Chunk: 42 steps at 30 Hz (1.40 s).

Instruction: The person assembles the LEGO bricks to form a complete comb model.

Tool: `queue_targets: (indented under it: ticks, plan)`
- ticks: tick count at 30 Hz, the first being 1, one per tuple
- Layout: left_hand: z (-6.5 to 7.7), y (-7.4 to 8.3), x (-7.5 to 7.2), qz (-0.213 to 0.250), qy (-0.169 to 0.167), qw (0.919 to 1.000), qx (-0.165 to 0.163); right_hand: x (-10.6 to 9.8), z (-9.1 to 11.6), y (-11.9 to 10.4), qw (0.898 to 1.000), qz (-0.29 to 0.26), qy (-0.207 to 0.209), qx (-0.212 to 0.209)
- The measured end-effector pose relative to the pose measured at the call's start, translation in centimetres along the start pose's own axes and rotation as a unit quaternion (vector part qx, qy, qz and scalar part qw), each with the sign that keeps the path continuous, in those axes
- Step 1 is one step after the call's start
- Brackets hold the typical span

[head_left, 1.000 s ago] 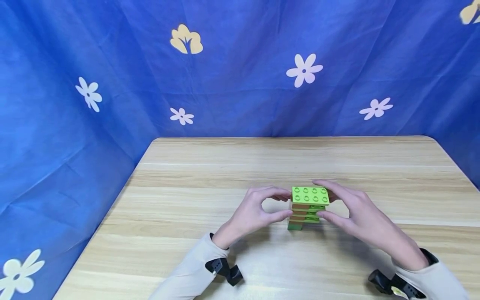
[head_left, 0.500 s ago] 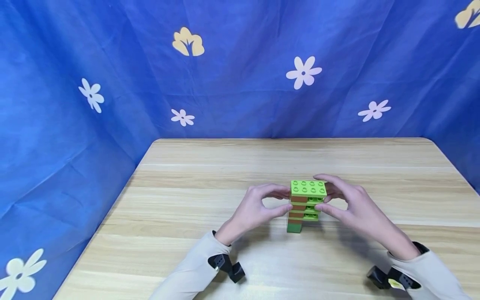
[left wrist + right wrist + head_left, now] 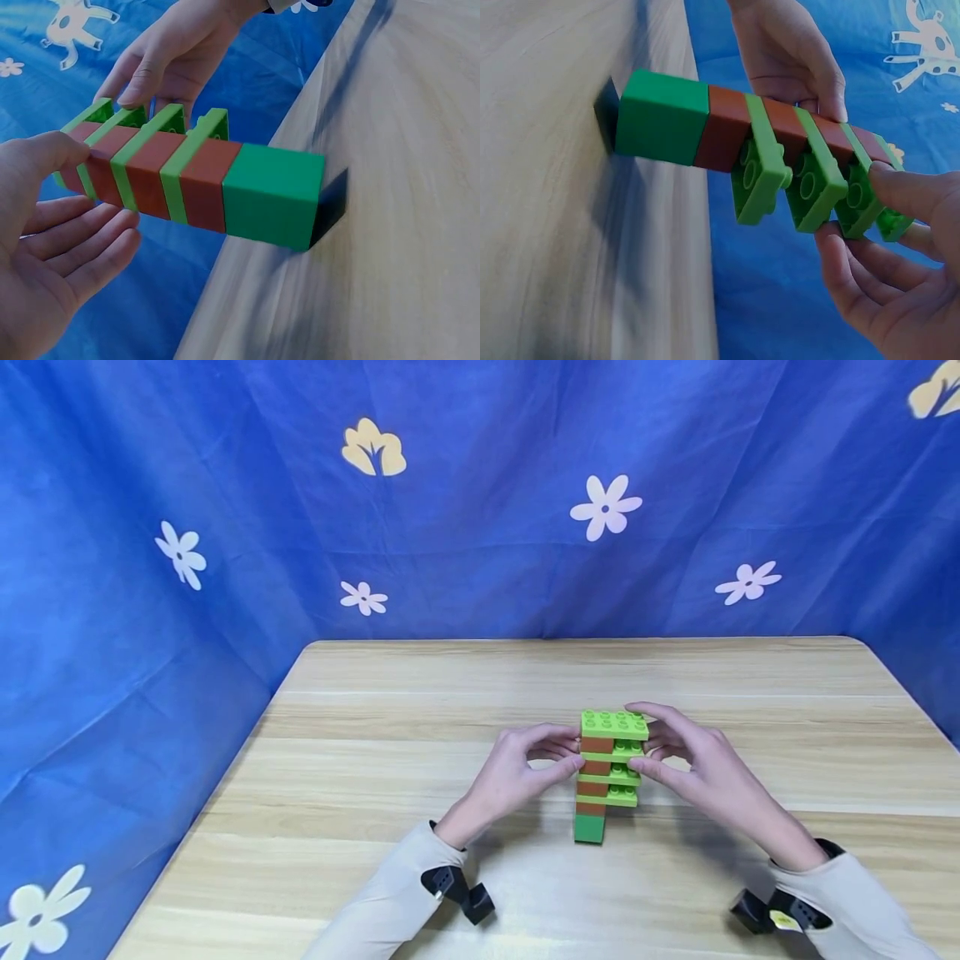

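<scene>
A tower of toy building bricks [image 3: 595, 768] stands between my hands in the head view, with brown bricks and lime green plates in alternating layers. Its lowest piece is a darker green block [image 3: 589, 828]. The lime plates [image 3: 821, 191] jut out to the right, studs showing on top. My left hand [image 3: 510, 781] pinches the tower's left side high up, thumb in front and fingers behind. Opposite it, my right hand [image 3: 708, 777] pinches the jutting upper plates between thumb and fingers. A dark patch lies beside the block's bottom; whether the block touches the table cannot be made out.
The pale wood-grain table [image 3: 420, 718] stretches around the tower. Blue cloth with white and yellow flower prints [image 3: 480, 510] hangs behind and to the left. Black wrist cameras [image 3: 459, 891] sit on both light sleeves.
The tower's top has shifted up in the head view, and its front and green bottom block show more. Both hands keep their grip and have moved slightly with it.
</scene>
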<state>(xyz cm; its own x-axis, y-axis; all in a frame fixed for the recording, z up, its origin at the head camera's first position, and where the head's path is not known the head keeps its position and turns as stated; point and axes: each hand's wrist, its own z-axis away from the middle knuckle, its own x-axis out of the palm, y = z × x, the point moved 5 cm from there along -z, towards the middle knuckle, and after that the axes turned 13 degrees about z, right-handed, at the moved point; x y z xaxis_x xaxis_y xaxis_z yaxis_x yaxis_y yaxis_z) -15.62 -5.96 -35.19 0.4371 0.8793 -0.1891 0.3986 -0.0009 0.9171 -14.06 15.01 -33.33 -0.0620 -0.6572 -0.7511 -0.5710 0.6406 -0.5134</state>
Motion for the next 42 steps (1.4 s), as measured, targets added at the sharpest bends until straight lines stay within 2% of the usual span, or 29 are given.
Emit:
queue_targets:
  ticks: [5, 12, 17, 24, 35, 42]
  plan:
    - [0.0, -0.7, 0.0, 0.005, 0.005, 0.9998, -0.017, 0.5, -0.1, 0.6, 1.000, -0.019, -0.012, 0.017]
    - [0.0, -1.5, -0.1, 0.019, 0.029, 0.9987, -0.039, 1.8, -0.4, 1.7, 0.997, -0.063, -0.032, 0.033]
    - [0.1, -2.0, -0.1, 0.004, 0.037, 0.9981, -0.048, 2.7, -0.7, 2.5, 0.995, -0.077, -0.046, 0.034]
    - [0.3, -2.8, 0.1, -0.019, 0.042, 0.9966, -0.068, 3.6, -0.9, 3.3, 0.989, -0.128, -0.061, 0.036]
    - [0.5, -4.4, 0.6, -0.037, 0.050, 0.9924, -0.106, 5.3, -1.0, 5.2, 0.983, -0.110, -0.120, 0.086]
    - [0.6, -4.8, 0.8, -0.042, 0.046, 0.9904, -0.123, 5.9, -1.1, 6.0, 0.987, -0.064, -0.126, 0.081]
